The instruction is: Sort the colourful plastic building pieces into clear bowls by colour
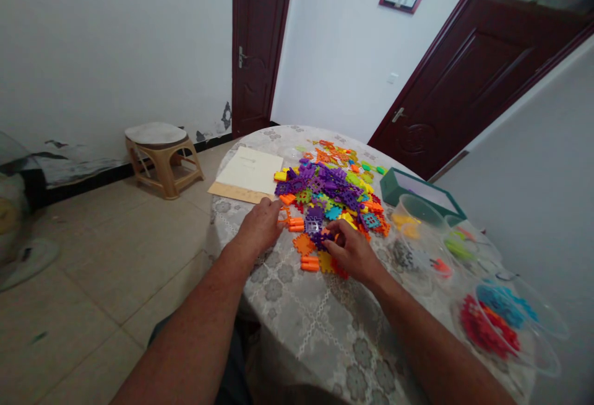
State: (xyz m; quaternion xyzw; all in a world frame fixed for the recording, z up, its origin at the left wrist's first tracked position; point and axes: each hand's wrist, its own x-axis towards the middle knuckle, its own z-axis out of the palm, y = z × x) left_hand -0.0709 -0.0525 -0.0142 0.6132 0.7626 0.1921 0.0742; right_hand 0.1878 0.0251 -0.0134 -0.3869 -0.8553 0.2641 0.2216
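Observation:
A heap of colourful plastic building tiles (320,177) lies on the round table. My left hand (262,222) is at the heap's near left edge, fingers curled against an orange tile (284,214). The back of the hand hides much of this grip. At the near side, my right hand (353,250) has its thumb and fingers closed around a purple notched tile (319,241). Between the hands are a purple window tile (314,220) and an orange square tile (304,244). Orange cylindrical pieces (309,263) and a yellow tile (325,262) lie closest to me.
A cream sheet (250,169) with a wooden ruler (239,192) lies at the left. On the right stand a green box (422,191) and clear tubs, one with red pieces (487,327), another with blue pieces (503,304). A stool (162,157) stands beyond the table.

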